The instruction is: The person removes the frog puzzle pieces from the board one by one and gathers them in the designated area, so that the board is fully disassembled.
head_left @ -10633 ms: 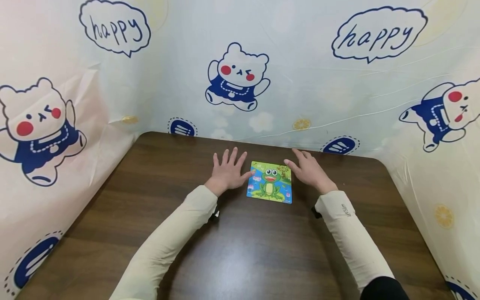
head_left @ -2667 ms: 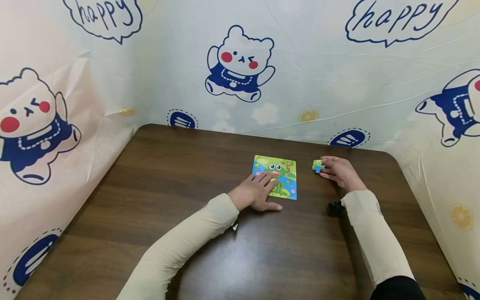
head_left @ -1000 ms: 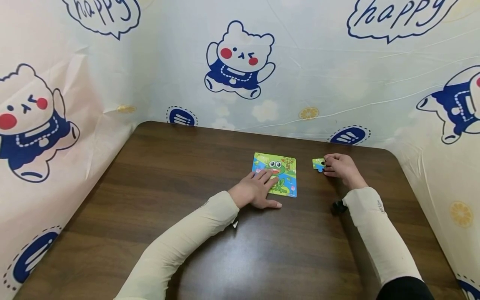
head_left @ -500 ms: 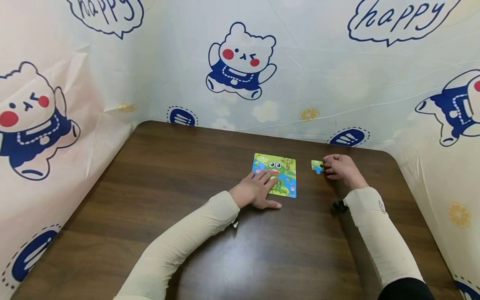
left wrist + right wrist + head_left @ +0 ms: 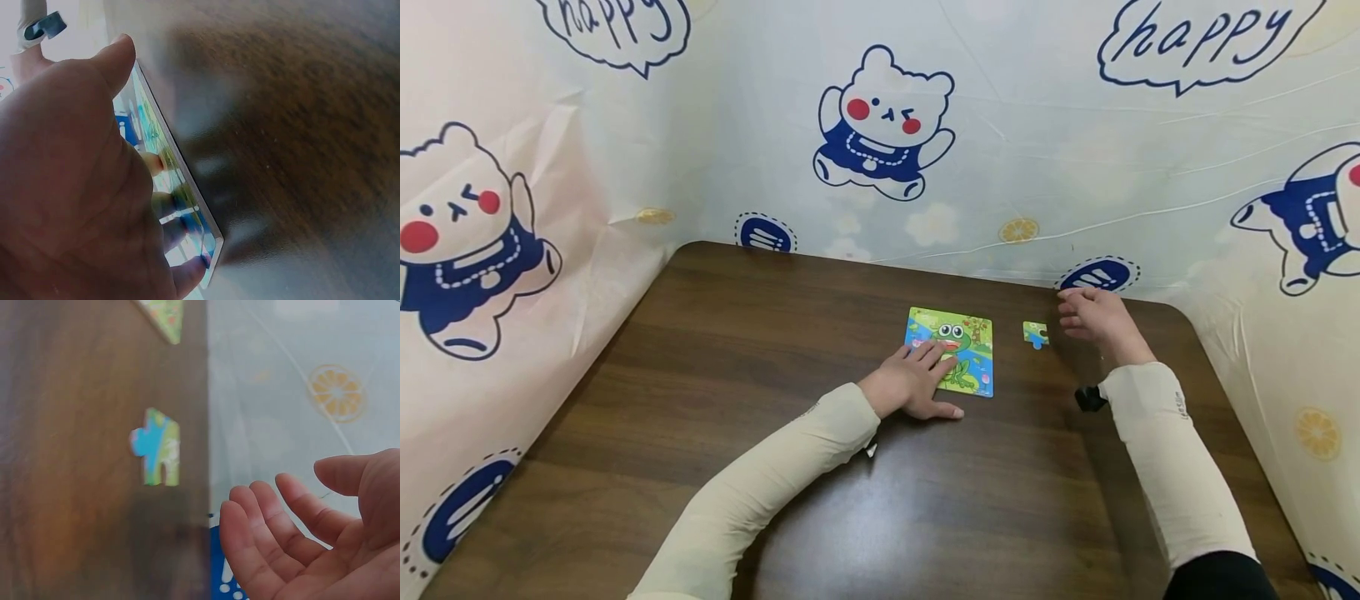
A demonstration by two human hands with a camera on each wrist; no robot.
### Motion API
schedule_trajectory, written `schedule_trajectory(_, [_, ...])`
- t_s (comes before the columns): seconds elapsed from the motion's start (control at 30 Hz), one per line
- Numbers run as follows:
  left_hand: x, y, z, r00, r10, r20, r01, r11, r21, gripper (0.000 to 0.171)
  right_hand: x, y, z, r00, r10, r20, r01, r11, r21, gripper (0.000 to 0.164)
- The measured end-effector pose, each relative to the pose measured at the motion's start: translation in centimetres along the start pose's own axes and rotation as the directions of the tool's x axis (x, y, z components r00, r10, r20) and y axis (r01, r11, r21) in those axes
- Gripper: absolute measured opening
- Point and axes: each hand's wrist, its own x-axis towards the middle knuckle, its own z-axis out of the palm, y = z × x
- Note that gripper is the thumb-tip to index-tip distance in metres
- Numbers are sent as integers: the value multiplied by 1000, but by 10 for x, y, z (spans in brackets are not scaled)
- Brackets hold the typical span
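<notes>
A square frog picture puzzle lies on the table. My left hand rests on its lower left part with fingers spread, hiding some of the picture; the thumb lies on the wood. In the left wrist view the fingertips touch the puzzle's surface. To the right of it lies one loose green and blue jigsaw piece, flat and apart from the puzzle. My right hand hovers to the right of this piece. Seen from the right wrist, its fingers are loosely bent and hold nothing, and the piece lies untouched.
The brown wooden table has rounded far corners. Behind it and on both sides hangs a printed curtain with cartoon bears, close to the far edge. A dark wrist device sits at my right cuff.
My right hand has left the jigsaw piece and moved up and right; the piece stays on the table. The left hand, beside the puzzle at first, lies on it since the second frame.
</notes>
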Motion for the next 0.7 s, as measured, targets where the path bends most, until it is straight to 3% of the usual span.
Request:
schedule_trajectory(0.27, [-17,8,-9,998,-4,-59,5,1000,27,92,7,-21,10,1000,-4,10,4,1000,13,60])
schedule_trajectory(0.7, [-15,9,-7,997,-4,-71,6,1000,23,94,22,-62,61,998,-29,59,24,996,87,52])
